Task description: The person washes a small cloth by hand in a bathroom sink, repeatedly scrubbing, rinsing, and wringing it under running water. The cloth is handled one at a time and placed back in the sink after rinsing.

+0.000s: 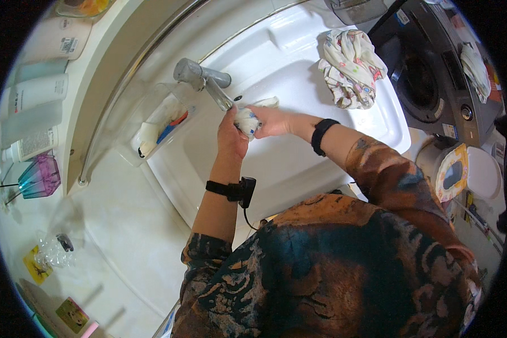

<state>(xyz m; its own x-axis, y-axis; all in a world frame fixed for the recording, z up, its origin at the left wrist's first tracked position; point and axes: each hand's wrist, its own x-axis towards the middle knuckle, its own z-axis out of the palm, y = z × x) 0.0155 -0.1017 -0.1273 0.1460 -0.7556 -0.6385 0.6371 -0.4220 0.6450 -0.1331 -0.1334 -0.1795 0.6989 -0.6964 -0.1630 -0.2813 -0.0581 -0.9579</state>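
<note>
My left hand (233, 135) and my right hand (274, 121) hold a bunched white cloth with small coloured marks (247, 122) between them. Both hands are just under the spout of a metal faucet (217, 95), over the basin of a white sink (291, 156). A pale end of fabric (267, 102) shows behind my right hand; whether it belongs to the same cloth I cannot tell. At the sink's right side lies a crumpled white cloth with a colourful print (350, 69), apart from my hands.
Left of the faucet, a clear plastic tray (152, 126) holds a brush and other small items. Bottles line a shelf (80, 105) at far left. A dark front-loading washing machine (431, 76) stands at right, above a toilet with a patterned seat cover (452, 173) in view.
</note>
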